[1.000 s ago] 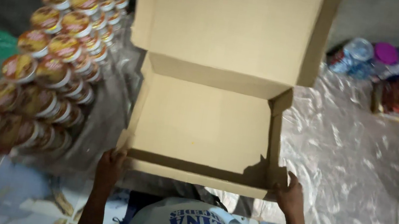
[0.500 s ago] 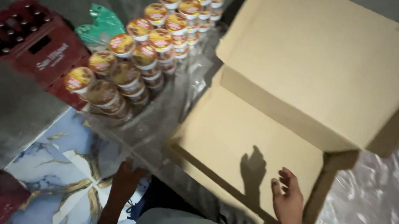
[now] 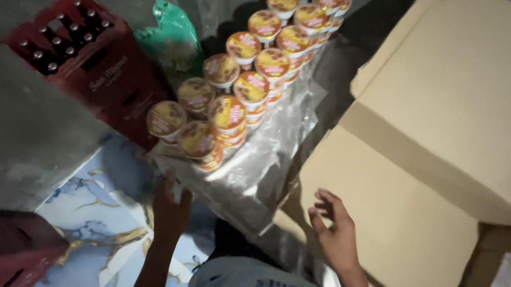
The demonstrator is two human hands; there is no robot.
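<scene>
Left hand (image 3: pixel 170 208) near noodle cups (image 3: pixel 234 104).

One open brown cardboard box (image 3: pixel 465 120), two red plastic bottle crates (image 3: pixel 90 64), one green plastic bag (image 3: pixel 167 34), roughly sixteen visible foil-lidded round noodle cups (image 3: pixel 257 57), two bare hands (image 3: pixel 336 231).

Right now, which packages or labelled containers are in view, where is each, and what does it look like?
Cardboard box: right, large, tan, flaps open, by the right hand.
Cup noodles: centre, rows of round yellow-and-red lids on clear plastic wrap, just beyond the left hand.
Bottle crate: left, red, holding dark bottles.
Plastic bag: green, behind the crate.
</scene>
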